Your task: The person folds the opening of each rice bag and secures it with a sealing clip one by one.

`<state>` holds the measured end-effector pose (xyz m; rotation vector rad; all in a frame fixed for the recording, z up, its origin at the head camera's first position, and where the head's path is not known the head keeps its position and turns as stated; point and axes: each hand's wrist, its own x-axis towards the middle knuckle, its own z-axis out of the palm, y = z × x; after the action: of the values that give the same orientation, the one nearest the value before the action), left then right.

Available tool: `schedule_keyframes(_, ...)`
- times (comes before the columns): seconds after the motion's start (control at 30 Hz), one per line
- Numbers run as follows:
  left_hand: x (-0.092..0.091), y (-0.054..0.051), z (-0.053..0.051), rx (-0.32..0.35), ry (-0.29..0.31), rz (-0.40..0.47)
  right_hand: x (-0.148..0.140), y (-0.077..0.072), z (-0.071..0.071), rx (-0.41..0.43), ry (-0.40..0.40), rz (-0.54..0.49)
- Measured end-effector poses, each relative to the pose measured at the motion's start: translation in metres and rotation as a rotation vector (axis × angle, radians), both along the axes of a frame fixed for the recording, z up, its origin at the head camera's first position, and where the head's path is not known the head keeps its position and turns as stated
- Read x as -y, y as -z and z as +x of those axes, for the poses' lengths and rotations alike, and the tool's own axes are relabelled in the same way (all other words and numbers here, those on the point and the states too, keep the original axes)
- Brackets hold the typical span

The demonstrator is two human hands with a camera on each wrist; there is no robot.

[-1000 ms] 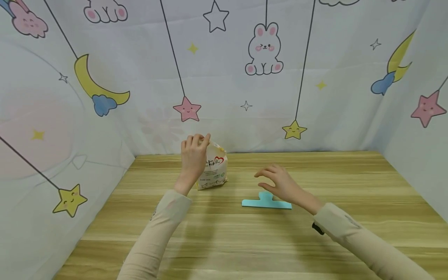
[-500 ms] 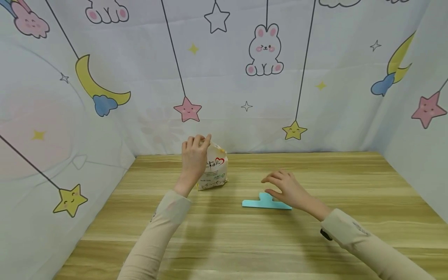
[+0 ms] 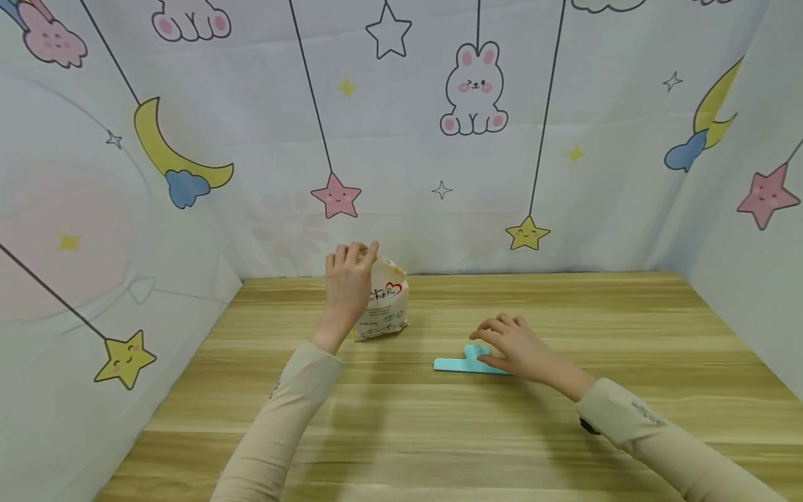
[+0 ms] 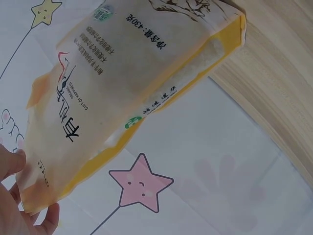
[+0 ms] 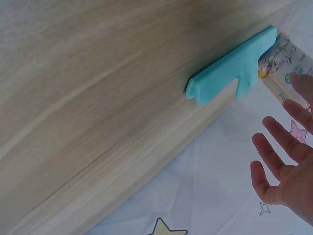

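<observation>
A cream bag with yellow edges and printed text (image 3: pixel 387 307) stands upright near the table's back edge. The left hand (image 3: pixel 347 286) pinches its top corner; in the left wrist view the thumb and fingers (image 4: pixel 49 220) grip that end of the bag (image 4: pixel 98 98). On the table to the right lies a turquoise clip (image 3: pixel 454 364). Over its right part hovers the right hand (image 3: pixel 523 352), fingers spread and slightly bent, hiding that end in the head view. The right wrist view shows the whole clip (image 5: pixel 230 71) beside the hand (image 5: pixel 293 166), with a gap between them.
The wood-grained table (image 3: pixel 401 432) is enclosed at the back and sides by white cloth (image 3: pixel 408 139) printed with stars, moons and rabbits. The cloth meets the table's back edge just behind the bag.
The right hand has moved right and down toward the clip, now covering its right end in the head view. The left hand and bag have stayed in place.
</observation>
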<state>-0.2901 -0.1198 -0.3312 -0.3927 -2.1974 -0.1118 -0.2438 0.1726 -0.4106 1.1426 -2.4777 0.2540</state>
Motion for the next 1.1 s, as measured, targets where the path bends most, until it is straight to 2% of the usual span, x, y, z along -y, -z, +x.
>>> schedule_keyframes(0.47, 0.0008, 0.0004, -0.0001, -0.009, 0.012, 0.001, 0.0040, 0.0004, -0.0015, 0.069, 0.042, 0.150)
schedule_keyframes(0.77, 0.0009, 0.0003, -0.0002, 0.012, 0.002, -0.006, 0.0047, 0.0049, -0.0013, 0.083, 0.051, 0.171)
schedule_keyframes(1.1, -0.0003, 0.0003, 0.0011, -0.010, 0.006, -0.011, 0.0053, 0.0082, -0.0011, 0.110, 0.059, 0.208)
